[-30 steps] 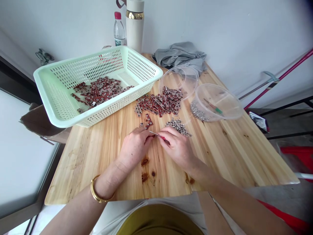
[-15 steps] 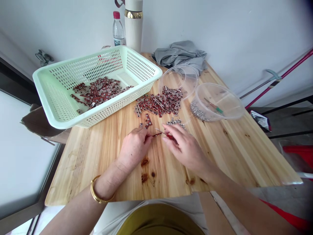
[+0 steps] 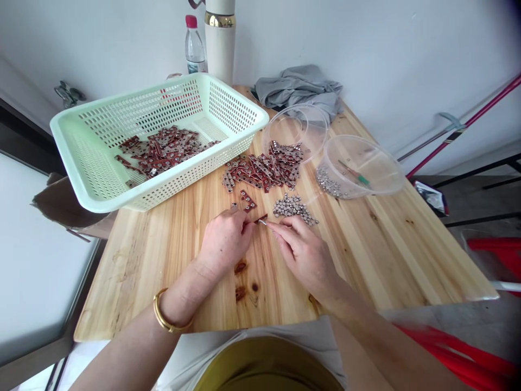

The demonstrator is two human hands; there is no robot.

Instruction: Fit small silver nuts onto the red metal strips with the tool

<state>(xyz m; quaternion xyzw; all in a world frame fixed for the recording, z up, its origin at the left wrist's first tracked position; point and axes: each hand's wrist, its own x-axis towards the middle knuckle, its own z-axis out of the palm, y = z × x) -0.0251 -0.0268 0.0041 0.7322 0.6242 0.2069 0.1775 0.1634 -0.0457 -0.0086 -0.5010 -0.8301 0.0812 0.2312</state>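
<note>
Near the middle of the wooden table, my left hand (image 3: 226, 239) pinches a small reddish-brown strip (image 3: 261, 219). My right hand (image 3: 303, 247) is closed on a thin metal-tipped tool (image 3: 264, 222), whose tip touches the strip; its handle is hidden by my fingers. Just beyond my left hand lie a few loose strips (image 3: 248, 201) with round metal studs. Small round metal pieces (image 3: 293, 208) are heaped beyond my right hand. Farther back is a pile of similar strips (image 3: 268, 167).
A pale green basket (image 3: 179, 172) holding more strips stands at the back left. Right of the pile are a clear lid (image 3: 318, 146) and a clear tub (image 3: 382, 190) with metal pieces and a green-handled tool. Behind are a grey cloth (image 3: 299, 87), bottle (image 3: 195, 50) and flask (image 3: 220, 51).
My right hand has drawn slightly back from the heap of metal pieces, uncovering it. The tool's tip has come onto the strip. My left hand has stayed almost in place.
</note>
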